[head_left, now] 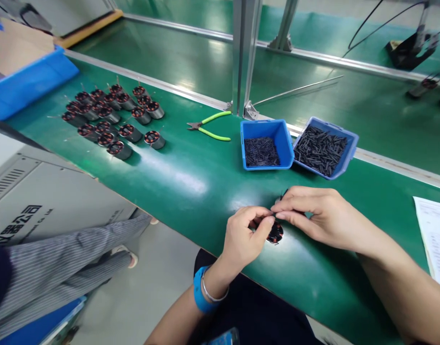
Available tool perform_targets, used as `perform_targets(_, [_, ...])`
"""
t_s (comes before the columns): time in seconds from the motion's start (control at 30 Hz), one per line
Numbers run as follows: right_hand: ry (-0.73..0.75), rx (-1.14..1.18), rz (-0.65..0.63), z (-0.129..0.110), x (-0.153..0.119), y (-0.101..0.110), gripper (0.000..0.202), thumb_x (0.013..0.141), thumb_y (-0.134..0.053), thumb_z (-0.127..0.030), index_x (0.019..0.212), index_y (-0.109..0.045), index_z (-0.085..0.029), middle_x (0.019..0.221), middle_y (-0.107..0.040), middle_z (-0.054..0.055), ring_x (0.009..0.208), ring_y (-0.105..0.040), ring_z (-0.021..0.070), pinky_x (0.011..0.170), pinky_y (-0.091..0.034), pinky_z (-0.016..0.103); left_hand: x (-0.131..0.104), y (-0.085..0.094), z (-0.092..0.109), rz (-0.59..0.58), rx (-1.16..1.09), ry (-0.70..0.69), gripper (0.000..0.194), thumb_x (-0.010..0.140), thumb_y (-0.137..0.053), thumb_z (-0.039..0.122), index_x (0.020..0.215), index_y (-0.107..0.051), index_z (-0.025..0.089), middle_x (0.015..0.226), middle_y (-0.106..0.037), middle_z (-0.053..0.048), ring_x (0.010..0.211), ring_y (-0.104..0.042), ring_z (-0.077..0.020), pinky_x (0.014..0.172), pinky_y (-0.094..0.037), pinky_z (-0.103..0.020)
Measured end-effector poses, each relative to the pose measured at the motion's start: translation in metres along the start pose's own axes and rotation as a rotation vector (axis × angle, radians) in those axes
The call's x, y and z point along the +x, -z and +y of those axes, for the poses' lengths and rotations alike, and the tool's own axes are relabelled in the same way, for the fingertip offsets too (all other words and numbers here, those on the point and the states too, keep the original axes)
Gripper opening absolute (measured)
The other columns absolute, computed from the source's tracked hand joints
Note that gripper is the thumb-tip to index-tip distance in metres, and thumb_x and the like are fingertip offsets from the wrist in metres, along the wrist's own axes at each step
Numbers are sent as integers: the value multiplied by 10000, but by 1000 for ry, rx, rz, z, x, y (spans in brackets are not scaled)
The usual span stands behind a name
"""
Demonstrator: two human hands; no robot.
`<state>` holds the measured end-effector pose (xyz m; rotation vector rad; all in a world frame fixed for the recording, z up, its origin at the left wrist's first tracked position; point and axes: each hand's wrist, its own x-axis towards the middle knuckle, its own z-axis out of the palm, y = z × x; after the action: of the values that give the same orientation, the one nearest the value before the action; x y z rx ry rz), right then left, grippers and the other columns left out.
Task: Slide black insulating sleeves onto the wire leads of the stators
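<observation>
Low on the green bench, a motor stator (pixel 276 233) with a black ring-shaped top and copper windings is partly covered by my fingers. My left hand (pixel 245 235) is closed in a pinch at its upper left edge. Fingertip to fingertip with it, my right hand (pixel 309 211) pinches just above the stator. What lies between the fingertips of either hand is too small and hidden to make out. A short dark piece (pixel 284 194) pokes out behind the right fingers. Beyond the hands stand a blue bin (pixel 287 146) of thin black tubes and a paler blue bin (pixel 344 165) of thicker ones.
Several wound stators (pixel 119 150) stand grouped at the left. Green-handled cutters (pixel 214 137) lie open near the middle. A metal post (pixel 243 57) rises from the back rail. Paper (pixel 433 235) lies at right; a blue crate (pixel 33 81) sits far left. Another person's striped trousers (pixel 72 258) show below.
</observation>
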<state>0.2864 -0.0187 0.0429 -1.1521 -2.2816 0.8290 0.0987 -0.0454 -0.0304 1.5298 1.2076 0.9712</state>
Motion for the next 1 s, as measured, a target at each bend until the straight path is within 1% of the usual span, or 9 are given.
perform_targets(0.17, [19, -72, -5, -2, -2, -2, 208, 961, -548, -196, 995, -753, -200, 894, -717, 64, 777, -692, 150, 690, -551, 245, 0, 1, -1, 6, 5, -14, 80, 870, -641, 193, 840, -713, 208, 792, -743, -6, 704, -666, -143, 666, -539, -254])
perform_targets(0.23, [15, -124, -37, -3, -1, -4, 220, 968, -532, -199, 985, -752, -196, 884, -709, 68, 758, -688, 153, 676, -550, 249, -1, 1, -1, 2, 15, -12, 78, 869, -642, 191, 843, -713, 209, 799, -744, -8, 710, -666, -146, 676, -543, -258])
perform_targets(0.37, [8, -219, -111, -7, 1, -3, 256, 984, -502, -207, 898, -742, -182, 873, -691, 75, 727, -674, 159, 650, -542, 264, -1, 1, -2, 5, 15, -13, 71, 862, -647, 179, 844, -710, 206, 804, -745, -6, 728, -670, -147, 689, -544, -259])
perform_targets(0.5, [24, -179, -68, -9, 2, 0, 223, 986, -509, -215, 992, -729, -186, 895, -684, 67, 749, -671, 152, 660, -530, 254, 0, 0, -1, 4, 14, -22, 72, 868, -648, 176, 841, -708, 204, 793, -740, -3, 710, -660, -139, 673, -532, -250])
perform_targets(0.77, [23, -205, -112, -7, 4, -3, 254, 979, -510, -205, 874, -741, -199, 872, -689, 65, 718, -670, 154, 646, -534, 262, -1, 0, -2, 8, 25, -27, 67, 859, -650, 168, 831, -701, 202, 785, -736, -2, 693, -655, -137, 676, -534, -259])
perform_targets(0.83, [14, -224, -125, -7, 5, -5, 244, 967, -528, -199, 847, -740, -201, 863, -692, 63, 716, -672, 155, 638, -530, 258, -1, 0, -2, 3, 2, -5, 53, 850, -658, 166, 836, -697, 199, 775, -732, 0, 667, -648, -128, 652, -536, -248])
perform_targets(0.9, [3, -241, -140, -7, 7, -4, 215, 945, -557, -180, 827, -736, -203, 859, -702, 56, 711, -676, 155, 629, -523, 255, -2, -1, -2, 4, -54, 28, 60, 832, -685, 177, 889, -693, 191, 790, -735, -5, 654, -649, -125, 629, -539, -241])
perform_targets(0.97, [-3, -233, -137, -7, 9, -1, 171, 924, -577, -158, 871, -735, -196, 862, -716, 48, 709, -680, 154, 626, -518, 256, -1, -1, -2, 6, -81, 37, 106, 831, -695, 190, 937, -694, 188, 820, -739, -13, 668, -654, -126, 641, -545, -242])
perform_targets(1.0, [-4, -222, -122, -6, 10, 1, 159, 918, -580, -150, 910, -734, -188, 863, -723, 45, 713, -683, 155, 631, -518, 256, -1, -1, -2, 5, -71, 25, 96, 841, -689, 192, 937, -699, 190, 830, -737, -15, 682, -655, -126, 659, -545, -245])
